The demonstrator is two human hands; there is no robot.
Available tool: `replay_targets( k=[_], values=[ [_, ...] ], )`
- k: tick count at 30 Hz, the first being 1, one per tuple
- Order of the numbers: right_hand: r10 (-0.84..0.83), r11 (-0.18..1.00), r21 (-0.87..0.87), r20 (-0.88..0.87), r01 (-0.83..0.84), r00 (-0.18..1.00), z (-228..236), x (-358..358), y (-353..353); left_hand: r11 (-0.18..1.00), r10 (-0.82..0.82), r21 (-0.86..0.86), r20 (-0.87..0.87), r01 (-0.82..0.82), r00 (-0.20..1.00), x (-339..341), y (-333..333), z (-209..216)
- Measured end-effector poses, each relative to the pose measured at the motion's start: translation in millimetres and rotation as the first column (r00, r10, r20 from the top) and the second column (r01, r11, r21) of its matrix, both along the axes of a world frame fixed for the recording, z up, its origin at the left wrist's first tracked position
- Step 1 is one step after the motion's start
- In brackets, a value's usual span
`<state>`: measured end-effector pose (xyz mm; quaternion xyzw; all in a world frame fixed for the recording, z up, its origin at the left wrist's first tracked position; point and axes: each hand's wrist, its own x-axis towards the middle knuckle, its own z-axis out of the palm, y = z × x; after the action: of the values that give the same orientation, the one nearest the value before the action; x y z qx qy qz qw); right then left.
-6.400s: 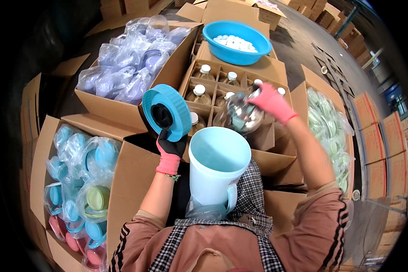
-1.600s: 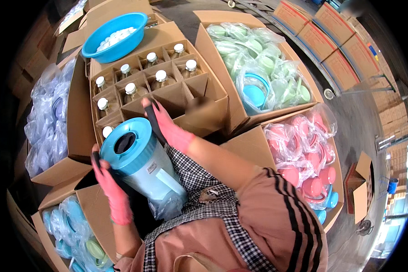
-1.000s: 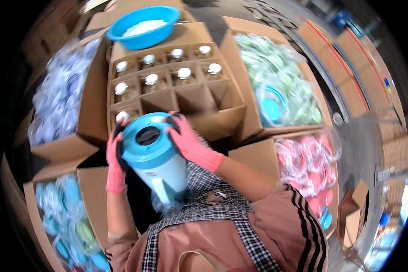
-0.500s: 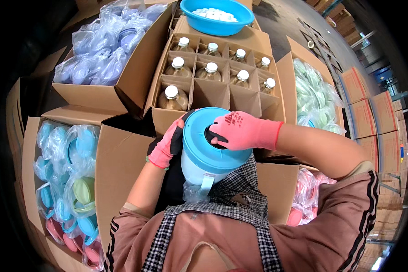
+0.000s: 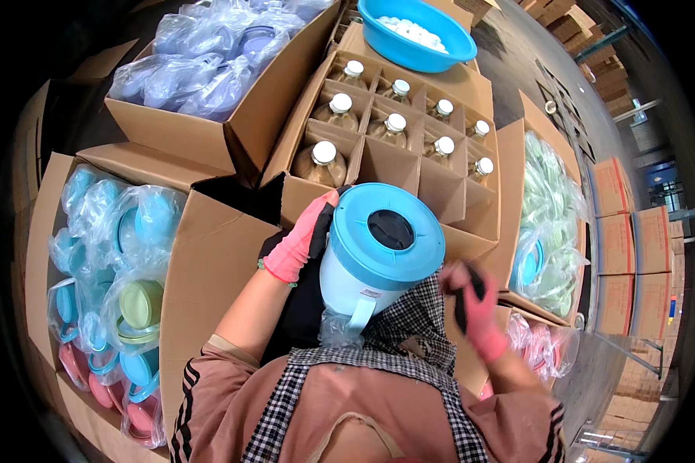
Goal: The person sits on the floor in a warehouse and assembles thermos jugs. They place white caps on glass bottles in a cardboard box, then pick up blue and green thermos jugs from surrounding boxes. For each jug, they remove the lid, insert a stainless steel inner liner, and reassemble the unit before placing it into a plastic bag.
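Observation:
A light blue plastic jug (image 5: 340, 280) stands close to my apron, with a handle facing me. On top is a blue lid (image 5: 347, 245) with a round dark opening in its middle. My left hand (image 5: 307, 239), in a pink glove with a dark palm, is closed around the jug's left side; some of its fingers are hidden behind it. Crumpled clear plastic (image 5: 338, 330) hangs below the handle. To the right of the jug is my gloved right hand (image 5: 475, 309), apart from it and smeared by motion, so its fingers are unclear.
Ahead, a divided carton (image 5: 301, 207) holds several white-capped clear bottles. Behind it sits a blue basin (image 5: 417, 58) of small white pieces. Open cartons surround me with bagged purple (image 5: 201, 69), blue (image 5: 143, 224), green (image 5: 548, 208) and pink (image 5: 537, 339) plastic items. Stacked cartons (image 5: 614, 243) stand at right.
My right hand has come out of the lid's opening and moved right and toward me. My left hand keeps its hold on the jug. The whole view has turned slightly.

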<state>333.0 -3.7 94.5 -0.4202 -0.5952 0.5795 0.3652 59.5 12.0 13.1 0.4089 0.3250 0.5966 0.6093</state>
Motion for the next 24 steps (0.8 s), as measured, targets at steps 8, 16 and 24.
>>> replay_targets(
  k=[8, 16, 24],
  values=[
    [0.232, 0.792, -0.569, -0.058, -0.223, 0.971, -80.4, -53.9, -67.4, 0.984, -0.004, -0.178, 0.04, 0.011, 0.999, 29.3, 1.1, -12.8],
    [0.146, 0.89, -0.419, -0.109, -0.179, 0.983, -25.6, 2.1, -49.4, 0.94, -0.318, -0.268, -0.914, 0.212, 0.253, 64.7, -163.8, -28.7],
    [-0.066, 0.942, -0.334, -0.29, -0.037, 0.955, 0.6, 25.1, -46.0, 0.701, 0.688, 0.26, 0.0, -0.664, 0.726, -157.3, -142.6, 39.0]
  ],
)
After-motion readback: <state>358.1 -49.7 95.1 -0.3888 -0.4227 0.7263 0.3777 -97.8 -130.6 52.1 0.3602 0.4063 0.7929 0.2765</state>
